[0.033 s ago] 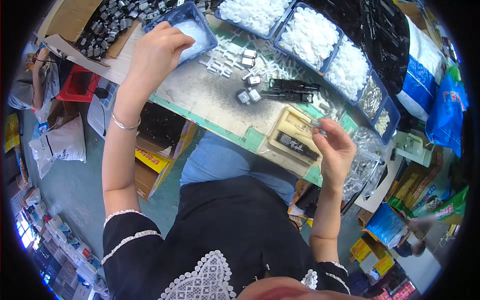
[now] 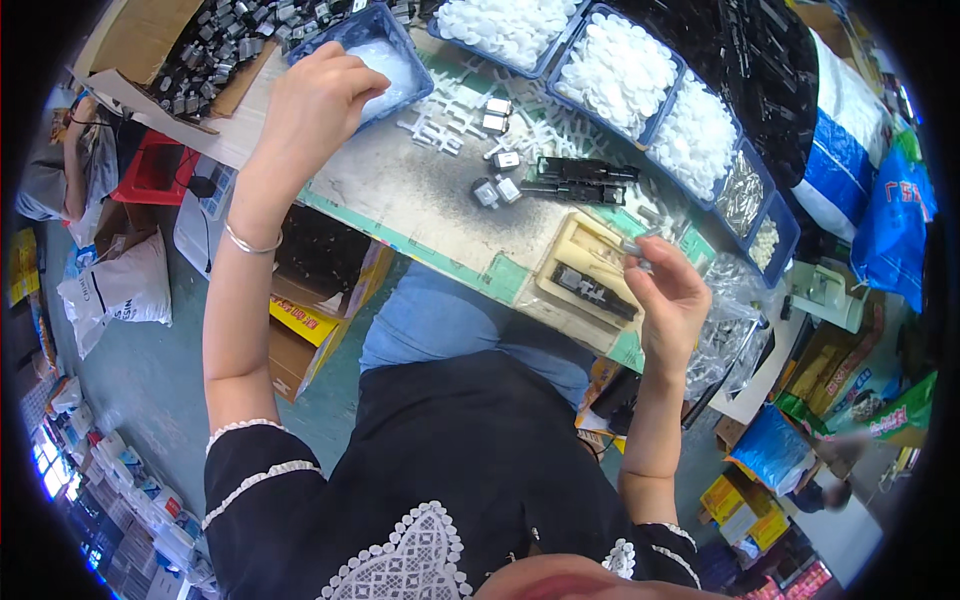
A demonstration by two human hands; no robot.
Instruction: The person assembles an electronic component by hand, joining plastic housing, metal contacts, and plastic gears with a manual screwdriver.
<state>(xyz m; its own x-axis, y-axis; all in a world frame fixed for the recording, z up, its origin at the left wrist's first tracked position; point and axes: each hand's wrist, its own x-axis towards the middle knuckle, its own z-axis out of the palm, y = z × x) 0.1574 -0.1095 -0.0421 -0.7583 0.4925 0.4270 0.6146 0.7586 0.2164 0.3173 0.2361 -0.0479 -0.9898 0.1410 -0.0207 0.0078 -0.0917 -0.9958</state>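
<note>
My left hand (image 2: 315,110) is over a blue tray (image 2: 410,50) holding a smooth white substance (image 2: 398,75). Its fingers are curled and pressed together at the tray's near side; whatever they grip is hidden. At the right, thumb and forefinger of my right hand (image 2: 673,295) pinch a small grey metal piece (image 2: 638,250). Just left of that hand lies a cream-coloured fixture block (image 2: 565,245), with a black elongated plastic part (image 2: 590,288) carrying a pale branched piece in it. Farther back on the table are two black parts (image 2: 585,180) and several silver-and-black blocks (image 2: 495,190).
Blue bins (image 2: 655,135) of white discs and small metal pieces curve along the back right. Pale branched pieces (image 2: 450,120) lie scattered mid-table. A cardboard box (image 2: 150,60) of metal-and-black blocks stands back left. Clear plastic bags (image 2: 735,330) are beside my right wrist. Another person (image 2: 75,170) is at far left.
</note>
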